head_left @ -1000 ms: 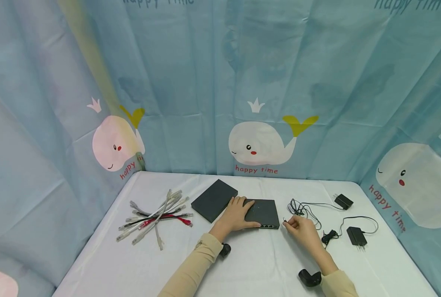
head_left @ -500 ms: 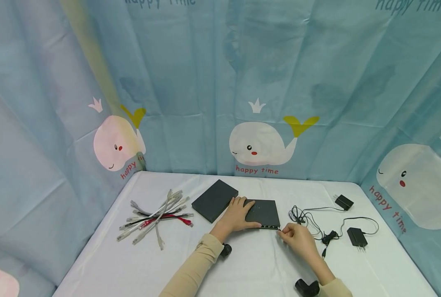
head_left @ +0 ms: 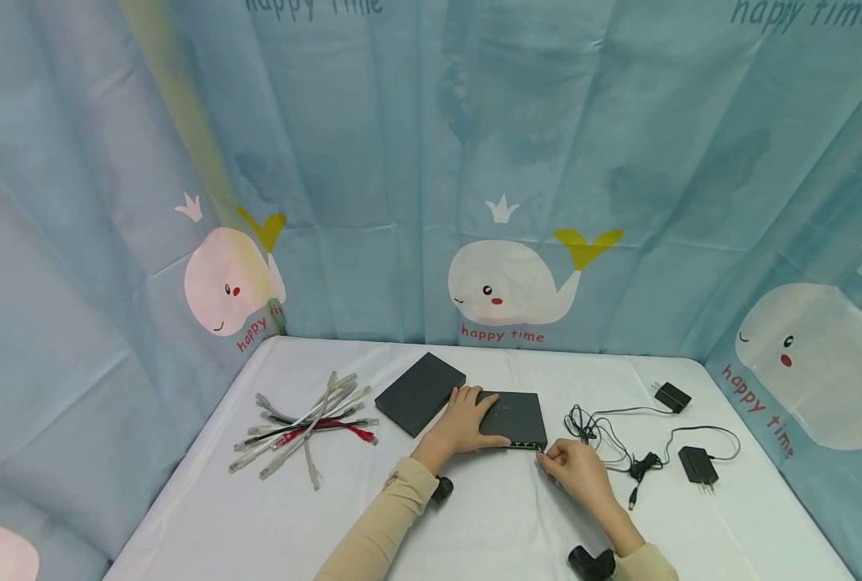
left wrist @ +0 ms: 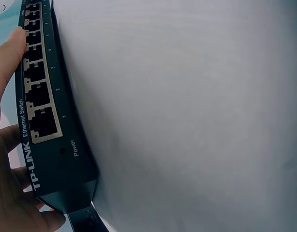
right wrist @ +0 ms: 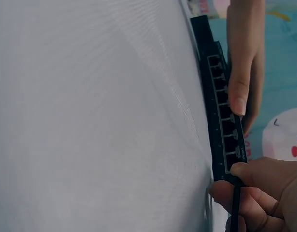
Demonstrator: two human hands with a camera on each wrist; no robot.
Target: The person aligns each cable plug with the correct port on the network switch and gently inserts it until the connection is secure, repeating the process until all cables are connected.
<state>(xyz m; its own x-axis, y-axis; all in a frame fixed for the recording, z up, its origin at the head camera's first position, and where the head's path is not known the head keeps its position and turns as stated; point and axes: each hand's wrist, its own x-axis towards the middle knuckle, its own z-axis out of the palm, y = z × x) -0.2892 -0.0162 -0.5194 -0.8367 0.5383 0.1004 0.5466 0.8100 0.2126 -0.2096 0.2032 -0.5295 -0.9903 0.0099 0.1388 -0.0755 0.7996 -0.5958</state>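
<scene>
A black TP-Link Ethernet switch (head_left: 520, 411) lies flat on the white table, its row of ports facing the front. My left hand (head_left: 467, 420) grips its left part, thumb along the front edge and fingers over the top and left side. In the left wrist view, the fingers (left wrist: 13, 176) curl at the end marked Power. At the right end of the port row, my right hand (head_left: 572, 468) pinches the plug of a black power cable (right wrist: 235, 208) between thumb and forefinger. The plug's tip is hidden behind the fingertips, right at the front face.
A second flat black box (head_left: 420, 393) touches the switch's left side. Several network cables (head_left: 307, 424), grey, white, black and red, lie crossed at left. At right are two black power adapters (head_left: 672, 397), with cords (head_left: 583, 424) coiled near the right hand.
My right hand has moved left and slightly toward the front, bringing the plug from beside the switch to its front right end. The left hand stays on the switch.
</scene>
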